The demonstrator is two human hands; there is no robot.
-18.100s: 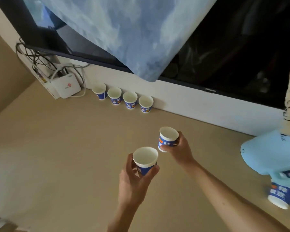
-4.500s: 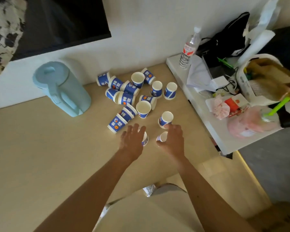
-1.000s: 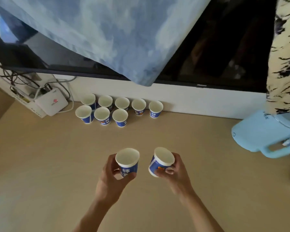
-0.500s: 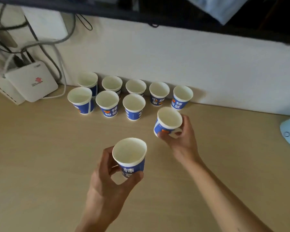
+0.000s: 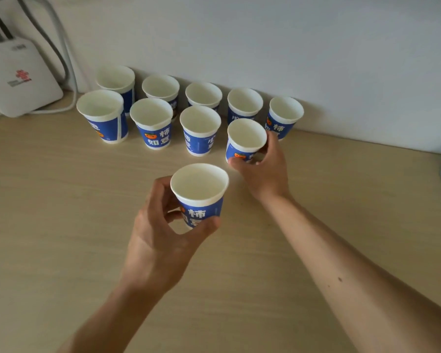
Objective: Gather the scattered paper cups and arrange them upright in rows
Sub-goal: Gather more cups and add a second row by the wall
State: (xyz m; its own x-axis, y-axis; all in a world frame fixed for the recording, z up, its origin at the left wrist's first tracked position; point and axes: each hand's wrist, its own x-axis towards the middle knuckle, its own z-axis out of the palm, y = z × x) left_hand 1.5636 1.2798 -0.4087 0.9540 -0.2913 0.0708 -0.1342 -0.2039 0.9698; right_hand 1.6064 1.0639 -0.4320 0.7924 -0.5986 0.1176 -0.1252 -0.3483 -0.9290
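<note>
Recorder: Since the frame half a second before, you carried your right hand (image 5: 262, 171) and its paper cup (image 5: 245, 141) farther out from the router (image 5: 18, 77), into the fourth place of the front row (image 5: 152, 123). Your left hand (image 5: 161, 240) trailed with the second cup (image 5: 199, 192).

Checker: Agreed. Your right fingers were curled round the paper cup's lower wall, mouth up. Whether its base had met the table (image 5: 61, 238), I could not tell. Your left hand was clamped round the second cup, which was upright, off the table, and on your side of both rows.

Recorder: Step in hand: filling the front row. The back row (image 5: 203, 94) ran five cups outward from the router. The front row had three standing, all upright.

Checker: Next move, as a judgement. You needed to let the paper cup go level, just beside the third. Then you needed to seat the second cup one place farther from the router. Light cups like these would probably tip if nudged.
</note>
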